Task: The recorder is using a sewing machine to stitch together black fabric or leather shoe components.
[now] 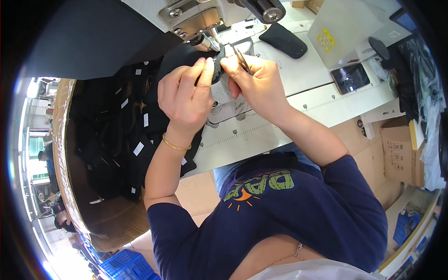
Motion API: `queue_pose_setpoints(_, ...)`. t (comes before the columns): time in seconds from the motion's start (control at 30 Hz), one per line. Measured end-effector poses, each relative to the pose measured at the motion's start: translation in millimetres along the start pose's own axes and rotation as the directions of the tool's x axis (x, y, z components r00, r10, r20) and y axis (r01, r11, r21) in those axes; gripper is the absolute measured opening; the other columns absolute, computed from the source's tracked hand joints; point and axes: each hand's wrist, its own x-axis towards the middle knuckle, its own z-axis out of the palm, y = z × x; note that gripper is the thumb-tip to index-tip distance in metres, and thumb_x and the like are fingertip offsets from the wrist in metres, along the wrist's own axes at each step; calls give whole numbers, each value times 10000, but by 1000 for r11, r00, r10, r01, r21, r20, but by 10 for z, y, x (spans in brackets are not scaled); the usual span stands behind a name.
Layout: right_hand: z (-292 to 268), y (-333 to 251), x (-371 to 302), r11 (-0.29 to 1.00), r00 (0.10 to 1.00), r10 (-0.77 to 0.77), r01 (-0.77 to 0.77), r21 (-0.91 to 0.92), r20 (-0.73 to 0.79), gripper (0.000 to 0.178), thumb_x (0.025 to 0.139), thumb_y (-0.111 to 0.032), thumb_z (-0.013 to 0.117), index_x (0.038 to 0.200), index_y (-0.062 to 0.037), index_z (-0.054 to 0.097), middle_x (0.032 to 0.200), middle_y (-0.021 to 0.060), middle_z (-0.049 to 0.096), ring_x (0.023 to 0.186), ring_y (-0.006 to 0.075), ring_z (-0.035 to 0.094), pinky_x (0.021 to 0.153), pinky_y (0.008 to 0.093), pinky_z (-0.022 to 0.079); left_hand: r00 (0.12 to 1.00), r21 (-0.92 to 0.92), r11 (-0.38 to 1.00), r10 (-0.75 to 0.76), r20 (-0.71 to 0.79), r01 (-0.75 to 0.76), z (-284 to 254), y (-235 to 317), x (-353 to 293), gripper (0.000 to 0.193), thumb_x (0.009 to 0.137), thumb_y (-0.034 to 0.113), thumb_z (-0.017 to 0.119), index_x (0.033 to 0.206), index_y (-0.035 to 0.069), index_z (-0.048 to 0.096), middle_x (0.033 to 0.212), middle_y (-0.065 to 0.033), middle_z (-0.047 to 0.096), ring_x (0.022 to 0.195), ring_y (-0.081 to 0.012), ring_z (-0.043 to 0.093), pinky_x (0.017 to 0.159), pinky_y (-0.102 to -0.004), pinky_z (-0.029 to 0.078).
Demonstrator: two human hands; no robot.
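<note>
Black fabric (217,68) sits just under the sewing-machine head (198,21), its edge pinched by the left hand (185,91); the right hand (260,85) meets that edge, gripping a slim dark tool (241,59). Apparently close edge work is underway; the next move calls for steady cloth.

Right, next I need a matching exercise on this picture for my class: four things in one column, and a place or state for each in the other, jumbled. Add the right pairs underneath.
Things
1. Phone
2. Bracelet
3. Dark tool
4. Large open box

Places and states
A. Around the left wrist
B. Holding many black cloth pieces
C. Lying on the white table
D. Held in the right hand

Right pairs: 1-C, 2-A, 3-D, 4-B
</note>
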Motion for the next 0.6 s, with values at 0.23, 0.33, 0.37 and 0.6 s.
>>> queue_pose_setpoints(0.23, -43, 22, 33, 998, 999, 36, -36, 41, -3, 383, 963, -226, 571, 627, -42, 561, 502, -9, 530, 482, 36, 446, 441, 238, 344, 997, 166, 986, -12, 78, -1, 10, 223, 180, 164, 719, 77, 687, 876, 32, 667, 871, -53, 626, 832, -197, 610, 736, -324, 466)
queue_pose_setpoints(0.33, -40, 3, 29, 996, 999, 50, -51, 67, 12, 366, 963, -225, 570, 648, -39, 583, 508, -8, 543, 483, 35, 453, 441, 238, 346, 994, 193, 981, -49, 96, 29, 55, 237, 179, 193, 739, 83, 681, 925, 46, 643, 886, -51, 587, 849, -198, 586, 754, -335, 458)
queue_pose_setpoints(0.37, -29, -6, 24, 997, 999, 48, -49, 66, 13, 366, 963, -225, 570, 648, -39, 583, 508, -8, 543, 483, 35, 453, 441, 238, 346, 984, 255, 965, -96, 149, 56, 47, 263, 175, 226, 741, 86, 681, 960, 54, 636, 912, -56, 571, 864, -208, 572, 757, -341, 453)
queue_pose_setpoints(0.6, 3, 8, 19, 996, 998, 60, -59, 66, -19, 326, 965, -206, 569, 690, -40, 626, 521, -10, 564, 486, 32, 457, 445, 235, 347, 886, 334, 931, -274, 374, 146, -236, 378, 67, 348, 751, 53, 674, 1093, 84, 619, 1011, -107, 529, 931, -271, 537, 746, -368, 439)
